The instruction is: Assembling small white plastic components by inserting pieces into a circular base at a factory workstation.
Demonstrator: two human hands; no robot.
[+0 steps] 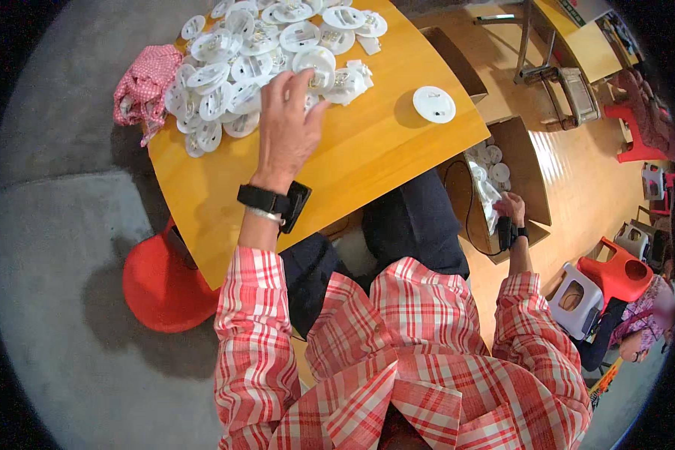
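While the left hand (288, 133), fingers parted, is over the disc pile (225, 82), upper left, the right hand (511, 207) works at the box (531, 165), right of centre, grip unreadable! Several boxed discs (500, 172), one lone disc (434, 104); most, seemingly, remain piled.

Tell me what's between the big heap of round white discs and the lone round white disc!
Only flat yellow tabletop lies between the heap and the lone disc, as the head view shows.
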